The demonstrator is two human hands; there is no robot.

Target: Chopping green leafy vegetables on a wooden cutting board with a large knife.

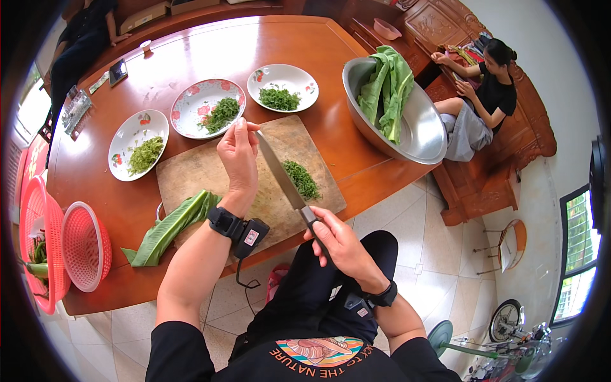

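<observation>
My right hand (334,238) grips the dark handle of a kitchen knife (281,174), its blade slanting up and left over a wooden cutting board (267,210). My left hand (240,153) is raised at the knife's tip with fingertips bunched; whether they pinch the blade or a scrap cannot be made out. Finely shredded greens (301,180) lie on the board, right of the blade. A large green leaf (167,234) rests across the board's left edge, partly behind my left forearm. Beyond the board, shredded greens sit on a left plate (121,138), a middle plate (184,98) and a right plate (305,76).
A metal basin (429,138) with whole leaves (386,90) stands at the table's right edge. Pink plastic baskets (86,248) are at the left edge. A phone (118,72) and glass ashtray (76,112) lie far left. One person sits on a carved bench right, another far left.
</observation>
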